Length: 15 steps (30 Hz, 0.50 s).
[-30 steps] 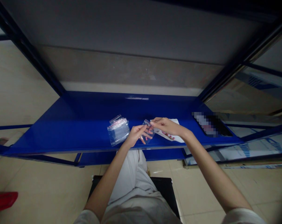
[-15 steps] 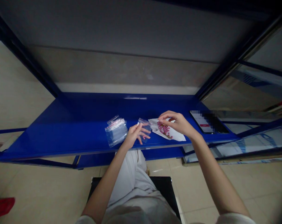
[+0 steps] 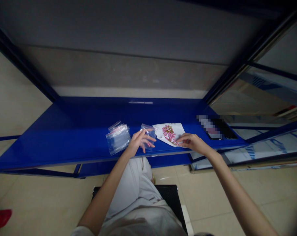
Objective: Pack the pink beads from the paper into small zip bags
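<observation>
Pink beads [image 3: 170,134] lay loosely heaped with small gold pieces [image 3: 168,129] on a white sheet [image 3: 179,129], which rested on the blue shelf [image 3: 77,131]. The step in hand seemed to be picking from this heap: the right hand [image 3: 192,142] had its fingertips at the near edge, thumb and fingers drawn close, though whether they pinched anything I could not tell. The left hand [image 3: 137,141] pinched a clear bag [image 3: 152,133], its other fingers fanned. The next move called, I judged, for a light fingertip pinch with the bag held steady. The beads looked round, the gold pieces slender and shiny, the bag thin, glossy plastic like the stack of bags [image 3: 119,141] nearby.
</observation>
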Each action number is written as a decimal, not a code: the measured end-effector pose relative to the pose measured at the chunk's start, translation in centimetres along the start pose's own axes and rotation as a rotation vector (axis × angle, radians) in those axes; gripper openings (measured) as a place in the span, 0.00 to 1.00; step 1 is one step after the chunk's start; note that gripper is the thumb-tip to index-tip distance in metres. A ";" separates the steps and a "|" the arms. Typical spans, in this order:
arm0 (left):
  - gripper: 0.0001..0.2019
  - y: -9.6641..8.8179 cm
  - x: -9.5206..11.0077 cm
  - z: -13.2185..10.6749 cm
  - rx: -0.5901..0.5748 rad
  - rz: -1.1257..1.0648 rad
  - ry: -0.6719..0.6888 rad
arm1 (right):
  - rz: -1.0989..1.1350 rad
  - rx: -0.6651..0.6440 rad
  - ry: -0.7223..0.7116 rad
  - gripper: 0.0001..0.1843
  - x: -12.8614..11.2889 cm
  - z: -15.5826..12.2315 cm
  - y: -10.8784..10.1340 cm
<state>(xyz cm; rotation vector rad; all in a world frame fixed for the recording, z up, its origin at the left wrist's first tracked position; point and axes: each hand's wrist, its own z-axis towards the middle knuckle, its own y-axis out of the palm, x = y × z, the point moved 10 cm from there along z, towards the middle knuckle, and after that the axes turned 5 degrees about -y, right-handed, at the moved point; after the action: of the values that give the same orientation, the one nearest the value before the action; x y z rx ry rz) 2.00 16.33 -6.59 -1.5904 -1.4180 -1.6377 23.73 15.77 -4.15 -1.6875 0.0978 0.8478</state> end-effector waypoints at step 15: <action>0.22 0.6 2.8 0.2 -0.066 0.058 0.040 | 0.020 0.408 -0.200 0.13 -8.2 2.0 -5.7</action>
<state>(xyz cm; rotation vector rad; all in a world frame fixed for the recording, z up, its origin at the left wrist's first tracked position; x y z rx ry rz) 1.98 17.16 -3.83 -1.6106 -1.2981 -1.6886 19.57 16.34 5.09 -1.2170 0.1409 0.9367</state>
